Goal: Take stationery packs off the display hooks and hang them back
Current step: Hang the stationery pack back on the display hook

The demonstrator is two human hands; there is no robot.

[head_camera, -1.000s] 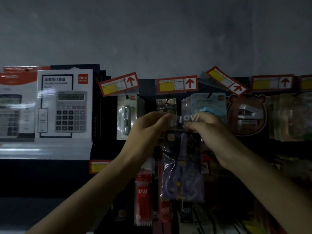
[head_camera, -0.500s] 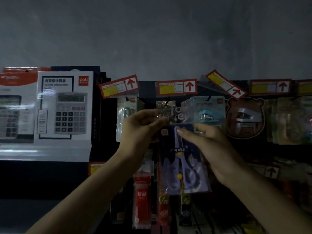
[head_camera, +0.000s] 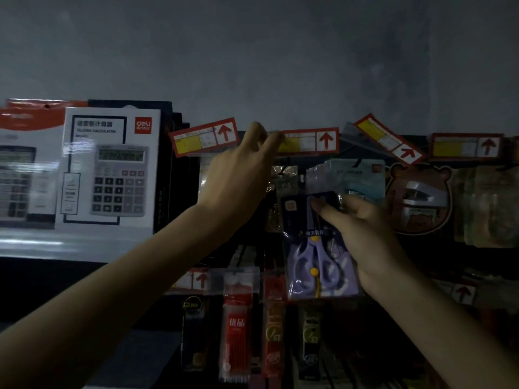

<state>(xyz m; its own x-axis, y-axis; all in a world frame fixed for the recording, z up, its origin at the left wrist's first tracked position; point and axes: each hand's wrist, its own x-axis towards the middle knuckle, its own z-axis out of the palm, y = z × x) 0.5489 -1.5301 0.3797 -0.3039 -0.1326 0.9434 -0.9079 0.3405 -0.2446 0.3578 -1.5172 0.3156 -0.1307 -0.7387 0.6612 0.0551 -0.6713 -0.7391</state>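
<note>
In the head view, the left hand (head_camera: 238, 175) is no longer seen at the top edge of the scissors pack (head_camera: 317, 248), where it was pinching half a second ago; it has been raised to the red and yellow price tag (head_camera: 309, 140) above the middle hook row. The pack, held by both hands before, is now held by the right hand (head_camera: 365, 234) alone and is carried slightly lower and further right, in front of the hanging goods and off any hook.

The left fingers (head_camera: 276, 136) are stretched upward and a little spread, with the tips laid against the left end of the price tag; the motion is blurred, so a pinch cannot be made out. The right thumb (head_camera: 323, 209) is pressed on the front of the pack near its dark top card, and the remaining fingers are curled behind it, so that the pack is gripped upright with the purple scissors handles at the bottom.

A calculator box (head_camera: 112, 169) is stood to the left, a red refill pack (head_camera: 237, 324) is hung below, and a bear-shaped stapler pack (head_camera: 418, 197) is hung just right of the right hand
</note>
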